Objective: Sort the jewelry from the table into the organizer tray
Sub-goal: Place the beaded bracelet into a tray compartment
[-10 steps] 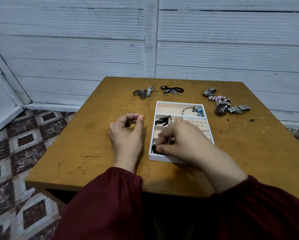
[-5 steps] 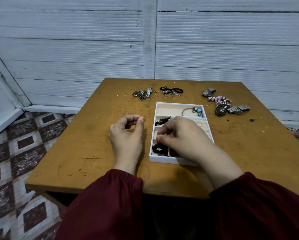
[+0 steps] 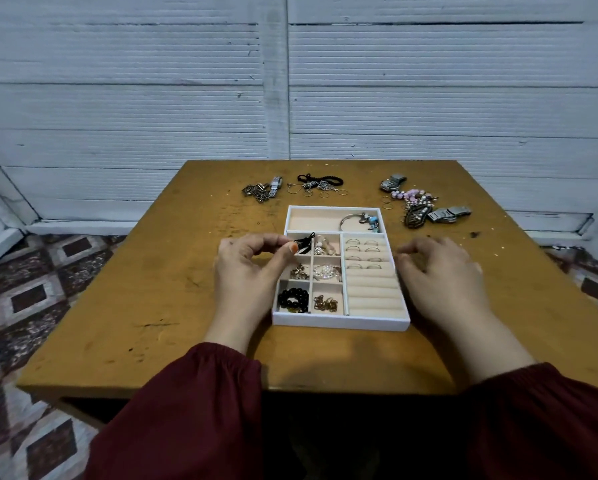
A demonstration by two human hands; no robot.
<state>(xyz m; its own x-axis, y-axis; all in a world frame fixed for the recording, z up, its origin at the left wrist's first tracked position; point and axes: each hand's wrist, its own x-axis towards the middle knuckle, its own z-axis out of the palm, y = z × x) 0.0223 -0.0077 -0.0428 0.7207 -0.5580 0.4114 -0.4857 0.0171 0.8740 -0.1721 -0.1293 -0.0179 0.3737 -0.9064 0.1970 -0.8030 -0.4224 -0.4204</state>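
Observation:
The white organizer tray (image 3: 339, 322) with beige lining lies mid-table. It holds a bangle with blue charms (image 3: 359, 221), rings (image 3: 361, 251) on the ring rolls, a black bead bracelet (image 3: 292, 299), gold chains (image 3: 325, 303) and pearl pieces (image 3: 327, 271). My left hand (image 3: 249, 271) is at the tray's left edge, with thumb and forefinger pinching a small black cord piece (image 3: 306, 242) over the back-left compartment. My right hand (image 3: 442, 271) hovers beside the tray's right wall, fingers relaxed and holding nothing.
Loose jewelry lies along the wooden table's (image 3: 152, 306) far side: a watch and chain pile (image 3: 263, 190), a black cord bracelet with hoops (image 3: 320, 185), and pink beads with watches (image 3: 425, 206). A white slatted wall stands behind. Patterned floor lies to the left.
My right hand left the tray's front compartments and moved out to the right, leaving the black bead bracelet there. My left hand shifted right to the tray's edge.

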